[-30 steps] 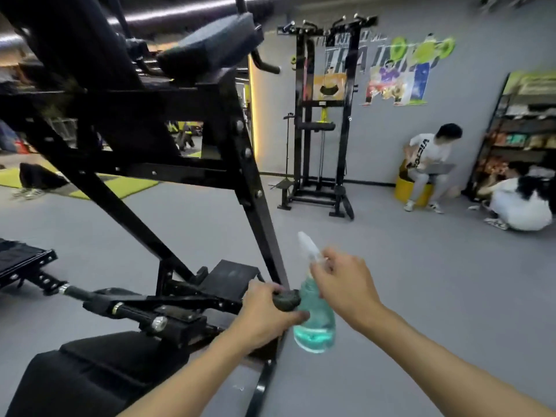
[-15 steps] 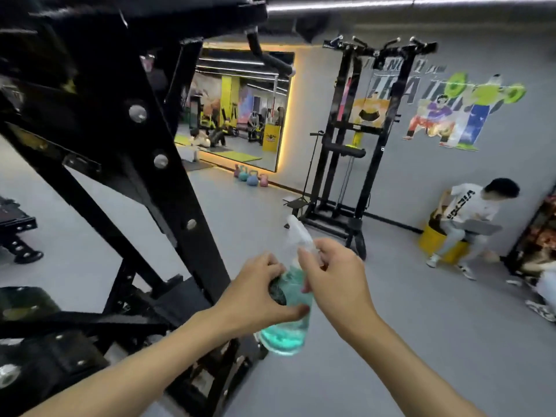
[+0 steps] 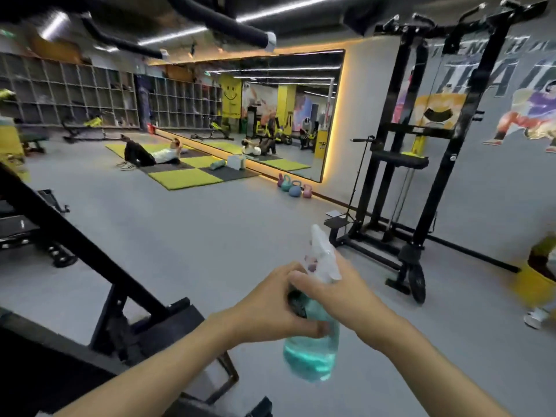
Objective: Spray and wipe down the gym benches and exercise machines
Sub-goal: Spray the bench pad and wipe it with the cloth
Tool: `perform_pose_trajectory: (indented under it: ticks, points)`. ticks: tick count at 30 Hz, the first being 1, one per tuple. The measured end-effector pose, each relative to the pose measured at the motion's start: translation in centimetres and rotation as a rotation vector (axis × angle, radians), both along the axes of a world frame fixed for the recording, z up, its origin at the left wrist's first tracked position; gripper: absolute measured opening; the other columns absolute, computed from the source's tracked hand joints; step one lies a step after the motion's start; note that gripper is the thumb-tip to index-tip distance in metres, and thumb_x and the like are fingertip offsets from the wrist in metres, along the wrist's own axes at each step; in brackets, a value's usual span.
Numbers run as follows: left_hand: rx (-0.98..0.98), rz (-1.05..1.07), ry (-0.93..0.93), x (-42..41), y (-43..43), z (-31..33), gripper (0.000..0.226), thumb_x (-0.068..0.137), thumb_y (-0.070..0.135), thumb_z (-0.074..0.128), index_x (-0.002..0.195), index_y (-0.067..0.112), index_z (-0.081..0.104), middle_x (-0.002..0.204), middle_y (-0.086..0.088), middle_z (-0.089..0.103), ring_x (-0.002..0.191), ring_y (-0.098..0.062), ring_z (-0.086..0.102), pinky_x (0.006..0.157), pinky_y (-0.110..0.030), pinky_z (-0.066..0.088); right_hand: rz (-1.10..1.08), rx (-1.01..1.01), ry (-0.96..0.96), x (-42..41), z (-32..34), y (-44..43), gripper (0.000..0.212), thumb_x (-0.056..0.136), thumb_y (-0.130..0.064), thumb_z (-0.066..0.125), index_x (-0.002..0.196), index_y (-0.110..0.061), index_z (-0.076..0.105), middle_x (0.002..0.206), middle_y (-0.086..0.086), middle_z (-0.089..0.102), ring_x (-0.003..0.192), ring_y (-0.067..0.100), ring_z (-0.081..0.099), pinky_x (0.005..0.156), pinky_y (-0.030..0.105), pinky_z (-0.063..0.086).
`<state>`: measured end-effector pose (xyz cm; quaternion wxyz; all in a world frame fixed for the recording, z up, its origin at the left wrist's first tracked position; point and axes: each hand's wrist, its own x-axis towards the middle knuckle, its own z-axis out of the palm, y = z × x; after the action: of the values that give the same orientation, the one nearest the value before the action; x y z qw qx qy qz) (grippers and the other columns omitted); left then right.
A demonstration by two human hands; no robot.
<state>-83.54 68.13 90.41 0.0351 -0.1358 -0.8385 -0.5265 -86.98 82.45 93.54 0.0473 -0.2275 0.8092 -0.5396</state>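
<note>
Low at the centre of the view, a clear spray bottle (image 3: pixel 313 353) is held in the air by both hands, above the grey floor (image 3: pixel 210 236) and just right of a black machine frame (image 3: pixel 90 257). The bottle is kept roughly upright, with its white trigger head on top and blue-green liquid filling its lower part. The left hand (image 3: pixel 270 308) is wrapped round the bottle's body from the left, its fingers (image 3: pixel 319 329) curled across the front of the plastic. A small dark item (image 3: pixel 298 302) is pressed between that palm and the bottle; what it is cannot be told. The right hand (image 3: pixel 340 293) is clenched round the neck just under the trigger head. Both forearms are bare.

The frame's slanted beam is seen running from the left edge down to a base plate on the floor, and its lowest parts are lost in shadow. Foam-covered bars are seen overhead.

Well beyond the hands, a tall black pull-up tower (image 3: pixel 421 164) is stood against the right wall, in front of a painted mural (image 3: pixel 526 115). Four small kettlebells (image 3: pixel 294 188) are lined up on the floor at the foot of a wall mirror (image 3: pixel 270 115) edged with warm light. Green and dark mats (image 3: pixel 186 176) are laid in a checker pattern, and a person (image 3: pixel 153 155) is stretched out on them with knees raised. Open cubby shelving (image 3: pixel 75 94) is ranged along the far left wall. At the right edge, a blurred yellow seat (image 3: pixel 535 284) is partly shown.
</note>
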Motion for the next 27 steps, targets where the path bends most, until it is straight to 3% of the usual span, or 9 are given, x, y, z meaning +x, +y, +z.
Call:
perform_pose_trajectory:
  ticks: [2,4,6,11,17,21,22,25,27]
  points:
    - [0.027,0.043,-0.031,-4.4,1.5,0.4,0.049,0.075,0.002,0.083,0.109,0.028,0.059,0.098,0.016,0.071,0.095,0.000,0.068,0.079,-0.019,0.054,0.077,0.019,0.006,-6.1,-0.2,0.4,0.037,0.089,-0.028,0.066,0.122,-0.035,0.050,0.118,-0.011,0.061,0.105,0.005,0.061,0.084,0.019,0.048]
    - [0.049,0.152,-0.068,-8.2,2.0,0.8,0.056,0.075,0.004,0.085,0.115,0.032,0.058,0.107,0.020,0.072,0.104,0.003,0.066,0.084,-0.014,0.051,0.103,0.032,0.018,-11.5,0.0,-0.2,0.031,0.092,-0.026,0.061,0.121,-0.035,0.052,0.115,-0.012,0.062,0.103,0.004,0.061,0.073,0.008,0.044]
    - [0.049,0.299,-0.072,-12.4,1.3,0.9,0.055,0.072,0.012,0.089,0.110,0.036,0.058,0.107,0.017,0.071,0.099,0.004,0.066,0.079,-0.011,0.050,0.155,-0.009,0.026,-16.8,0.0,-1.7,0.026,0.093,-0.020,0.059,0.115,-0.032,0.056,0.108,-0.011,0.064,0.093,-0.001,0.062,0.059,0.002,0.042]
    - [-0.064,0.596,-0.036,-21.4,-3.3,0.3,0.038,0.070,0.030,0.090,0.103,0.031,0.073,0.107,0.005,0.056,0.091,-0.001,0.061,0.073,-0.014,0.051,0.367,-0.094,0.015,-28.3,-0.2,-7.2,0.030,0.089,-0.011,0.059,0.114,-0.028,0.054,0.108,-0.014,0.061,0.091,-0.004,0.059,0.063,0.002,0.043]
    - [-0.250,0.761,-0.095,-32.5,-11.7,-2.7,0.059,0.058,0.064,0.084,0.099,0.026,0.064,0.100,0.012,0.052,0.094,-0.012,0.059,0.089,-0.039,0.053,0.507,-0.266,-0.047,-41.3,-1.1,-15.7,0.028,0.079,-0.021,0.059,0.106,-0.028,0.060,0.108,-0.010,0.066,0.094,0.010,0.066,0.078,0.024,0.052]
    - [-0.251,0.837,-0.100,-40.4,-16.0,-2.0,0.076,0.054,0.078,0.079,0.106,0.024,0.065,0.110,0.007,0.054,0.101,-0.016,0.061,0.091,-0.047,0.052,0.652,-0.220,-0.030,-50.0,0.6,-21.5,0.026,0.085,-0.016,0.062,0.109,-0.025,0.064,0.107,-0.014,0.065,0.090,-0.001,0.063,0.069,0.010,0.048]
    - [-0.258,0.865,-0.083,-42.1,-17.1,-1.2,0.076,0.055,0.078,0.078,0.107,0.024,0.066,0.111,0.006,0.056,0.102,-0.017,0.062,0.091,-0.047,0.052,0.666,-0.221,-0.035,-51.9,1.4,-23.1,0.023,0.086,-0.012,0.063,0.107,-0.021,0.066,0.103,-0.010,0.067,0.087,0.002,0.063,0.067,0.013,0.050]
    - [-0.307,0.971,-0.058,-46.3,-21.0,1.8,0.053,0.066,0.066,0.079,0.100,0.026,0.071,0.110,0.007,0.056,0.103,-0.013,0.061,0.092,-0.043,0.052,0.710,-0.291,-0.070,-56.9,4.1,-28.4,0.011,0.087,-0.012,0.061,0.094,-0.005,0.066,0.095,0.016,0.070,0.085,0.029,0.067,0.071,0.042,0.054]
    - [-0.319,1.036,-0.063,-47.8,-23.2,3.7,0.036,0.070,0.056,0.080,0.092,0.029,0.072,0.106,0.009,0.052,0.099,-0.005,0.059,0.087,-0.031,0.051,0.784,-0.326,-0.074,-59.0,5.2,-31.8,0.014,0.086,-0.016,0.064,0.088,-0.002,0.063,0.075,0.016,0.066,0.068,0.032,0.063,0.062,0.039,0.049]
